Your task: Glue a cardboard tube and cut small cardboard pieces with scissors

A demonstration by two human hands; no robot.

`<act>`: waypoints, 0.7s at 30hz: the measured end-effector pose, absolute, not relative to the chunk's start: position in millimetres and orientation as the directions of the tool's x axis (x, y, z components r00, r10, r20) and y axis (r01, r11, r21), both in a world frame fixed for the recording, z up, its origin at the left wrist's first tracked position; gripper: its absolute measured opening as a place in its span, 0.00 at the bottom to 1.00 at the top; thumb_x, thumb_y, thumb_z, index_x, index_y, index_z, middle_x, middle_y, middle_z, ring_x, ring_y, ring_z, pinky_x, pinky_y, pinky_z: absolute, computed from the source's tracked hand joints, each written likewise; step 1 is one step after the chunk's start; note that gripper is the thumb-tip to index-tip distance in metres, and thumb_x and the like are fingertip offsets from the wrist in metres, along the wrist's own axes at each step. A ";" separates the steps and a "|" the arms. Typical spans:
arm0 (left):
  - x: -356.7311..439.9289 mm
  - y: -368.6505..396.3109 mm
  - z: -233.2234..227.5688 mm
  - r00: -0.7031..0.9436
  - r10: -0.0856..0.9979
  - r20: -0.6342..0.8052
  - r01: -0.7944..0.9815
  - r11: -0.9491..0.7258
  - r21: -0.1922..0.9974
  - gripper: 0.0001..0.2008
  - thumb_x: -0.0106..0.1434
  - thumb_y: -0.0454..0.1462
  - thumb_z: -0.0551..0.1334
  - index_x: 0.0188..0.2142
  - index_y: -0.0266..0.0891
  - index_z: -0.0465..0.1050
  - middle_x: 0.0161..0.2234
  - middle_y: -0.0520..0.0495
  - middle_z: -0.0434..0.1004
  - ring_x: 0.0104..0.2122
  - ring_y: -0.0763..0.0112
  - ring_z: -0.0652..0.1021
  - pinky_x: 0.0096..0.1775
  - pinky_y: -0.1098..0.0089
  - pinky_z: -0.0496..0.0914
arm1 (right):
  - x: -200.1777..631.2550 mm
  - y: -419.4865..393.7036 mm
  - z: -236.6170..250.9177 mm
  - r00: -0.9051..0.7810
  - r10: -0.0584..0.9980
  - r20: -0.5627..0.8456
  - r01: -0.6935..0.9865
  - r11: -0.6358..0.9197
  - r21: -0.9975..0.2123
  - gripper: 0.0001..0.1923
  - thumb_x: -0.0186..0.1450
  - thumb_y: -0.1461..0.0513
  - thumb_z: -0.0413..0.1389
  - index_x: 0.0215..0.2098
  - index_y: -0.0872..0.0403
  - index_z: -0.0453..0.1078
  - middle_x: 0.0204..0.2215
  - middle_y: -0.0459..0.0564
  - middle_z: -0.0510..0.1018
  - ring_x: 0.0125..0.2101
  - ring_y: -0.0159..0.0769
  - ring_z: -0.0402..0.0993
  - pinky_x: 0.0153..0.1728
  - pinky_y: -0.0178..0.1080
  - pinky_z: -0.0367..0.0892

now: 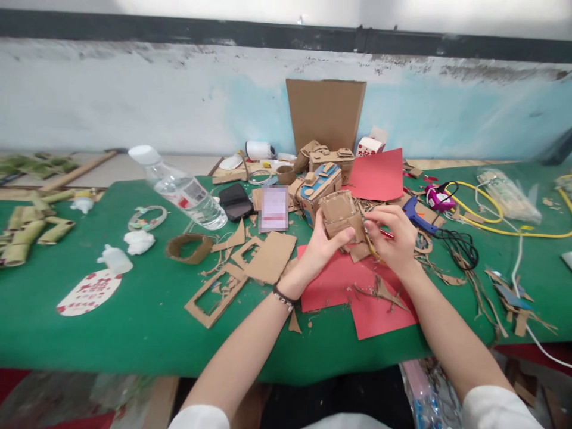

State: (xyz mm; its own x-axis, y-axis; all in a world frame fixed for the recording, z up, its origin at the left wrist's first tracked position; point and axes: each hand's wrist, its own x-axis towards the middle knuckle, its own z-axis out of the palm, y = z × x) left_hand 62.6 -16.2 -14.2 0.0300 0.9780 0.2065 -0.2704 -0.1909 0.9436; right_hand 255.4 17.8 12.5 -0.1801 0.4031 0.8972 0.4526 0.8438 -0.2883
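My left hand (328, 238) is closed round a small hand-made cardboard box (338, 211), its open-edged top tilted toward me. At the box's right side, my right hand (388, 235) is closed in a pinch. A slim, partly red object (386, 234) shows between its fingers, too hidden to name. Below the hands lie red paper sheets (330, 289) with cardboard scraps (382, 295) on them. Just behind the box stand cardboard models, one with blue patches (324, 182). A blue glue gun (417, 215) lies to the right of my right hand.
On the green tabletop (147, 333) are a water bottle (183, 190), a black phone (236, 201), a cardboard ring (190, 247) and cut-out frames (210, 304). A purple tool (440, 198) lies near a yellow cable (487, 205). A cardboard sheet (325, 116) leans against the wall.
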 end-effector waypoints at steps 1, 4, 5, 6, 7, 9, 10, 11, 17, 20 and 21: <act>63.3 -17.6 -12.5 0.032 0.975 0.222 -0.237 -0.208 0.949 0.48 0.61 0.59 0.78 0.69 0.46 0.60 0.68 0.34 0.77 0.65 0.48 0.82 0.67 0.46 0.77 | 254.7 16.4 13.3 -0.211 0.386 0.898 0.461 0.850 -0.257 0.07 0.77 0.56 0.62 0.49 0.46 0.82 0.41 0.53 0.87 0.40 0.43 0.86 0.40 0.46 0.83; 65.7 -20.0 -10.0 -0.033 0.957 0.289 -0.108 -0.291 0.950 0.49 0.62 0.56 0.78 0.72 0.46 0.57 0.69 0.33 0.75 0.67 0.49 0.79 0.69 0.47 0.75 | 253.3 12.9 14.1 -0.276 0.383 0.881 0.469 0.854 -0.224 0.07 0.76 0.55 0.64 0.51 0.44 0.82 0.42 0.52 0.85 0.42 0.44 0.85 0.43 0.48 0.83; 66.2 -20.1 -10.1 -0.066 0.945 0.322 -0.056 -0.325 0.944 0.50 0.62 0.55 0.78 0.74 0.47 0.55 0.70 0.32 0.73 0.69 0.50 0.78 0.70 0.47 0.74 | 252.8 12.2 13.9 -0.283 0.388 0.877 0.467 0.855 -0.228 0.07 0.76 0.55 0.65 0.51 0.44 0.82 0.42 0.52 0.84 0.41 0.43 0.84 0.42 0.47 0.83; 66.5 -20.1 -10.5 -0.100 0.927 0.361 0.002 -0.362 0.932 0.51 0.63 0.53 0.78 0.75 0.47 0.53 0.72 0.33 0.71 0.70 0.50 0.77 0.71 0.48 0.72 | 252.0 11.7 13.6 -0.282 0.393 0.875 0.464 0.854 -0.234 0.07 0.75 0.55 0.66 0.50 0.45 0.82 0.42 0.52 0.84 0.41 0.43 0.84 0.42 0.47 0.82; 66.4 -19.9 -11.0 -0.132 0.904 0.407 0.067 -0.401 0.914 0.52 0.63 0.51 0.78 0.76 0.47 0.52 0.73 0.33 0.70 0.71 0.50 0.75 0.72 0.48 0.70 | 251.0 11.3 13.2 -0.278 0.397 0.875 0.460 0.854 -0.242 0.07 0.75 0.55 0.67 0.49 0.46 0.81 0.42 0.52 0.83 0.41 0.42 0.83 0.41 0.46 0.82; 65.6 -19.8 -12.3 -0.182 0.845 0.502 0.207 -0.466 0.860 0.52 0.63 0.46 0.79 0.77 0.48 0.53 0.76 0.35 0.66 0.74 0.50 0.72 0.75 0.49 0.66 | 248.4 10.7 12.6 -0.278 0.397 0.875 0.450 0.858 -0.247 0.05 0.74 0.57 0.67 0.48 0.47 0.80 0.42 0.52 0.83 0.41 0.41 0.83 0.40 0.44 0.81; 65.1 -20.0 -12.7 -0.197 0.818 0.541 0.269 -0.485 0.832 0.51 0.63 0.44 0.79 0.77 0.48 0.53 0.77 0.35 0.64 0.75 0.50 0.70 0.76 0.48 0.64 | 247.1 10.4 12.5 -0.282 0.396 0.874 0.445 0.861 -0.246 0.04 0.75 0.59 0.66 0.47 0.48 0.79 0.42 0.52 0.83 0.41 0.41 0.82 0.40 0.44 0.80; 64.6 -20.3 -13.0 -0.204 0.799 0.566 0.318 -0.493 0.810 0.51 0.63 0.44 0.79 0.77 0.48 0.54 0.78 0.36 0.63 0.76 0.49 0.69 0.77 0.48 0.63 | 245.9 10.2 12.6 -0.288 0.398 0.871 0.442 0.862 -0.248 0.02 0.75 0.60 0.65 0.46 0.48 0.78 0.41 0.51 0.82 0.41 0.40 0.82 0.40 0.43 0.80; 64.3 -22.8 -11.7 -0.191 0.806 0.560 0.380 -0.465 0.799 0.53 0.62 0.47 0.80 0.78 0.49 0.54 0.77 0.35 0.64 0.77 0.49 0.69 0.77 0.48 0.63 | 251.2 15.5 16.4 -0.177 0.496 0.850 0.474 0.800 -0.368 0.05 0.78 0.59 0.60 0.42 0.49 0.74 0.38 0.50 0.79 0.33 0.35 0.76 0.29 0.38 0.74; 65.0 -22.1 -10.5 -0.199 0.823 0.531 0.345 -0.449 0.824 0.54 0.60 0.49 0.81 0.77 0.50 0.55 0.76 0.36 0.66 0.75 0.47 0.71 0.76 0.46 0.65 | 259.8 22.1 19.3 0.002 0.545 0.838 0.522 0.714 -0.466 0.09 0.79 0.55 0.60 0.41 0.49 0.73 0.38 0.50 0.77 0.36 0.36 0.75 0.28 0.36 0.73; 65.3 -21.7 -10.2 -0.205 0.828 0.522 0.332 -0.443 0.833 0.54 0.60 0.50 0.81 0.77 0.50 0.55 0.75 0.36 0.66 0.74 0.47 0.71 0.75 0.46 0.66 | 261.8 23.7 20.0 0.053 0.552 0.832 0.528 0.692 -0.492 0.10 0.79 0.54 0.60 0.41 0.49 0.72 0.38 0.50 0.77 0.37 0.37 0.76 0.28 0.35 0.73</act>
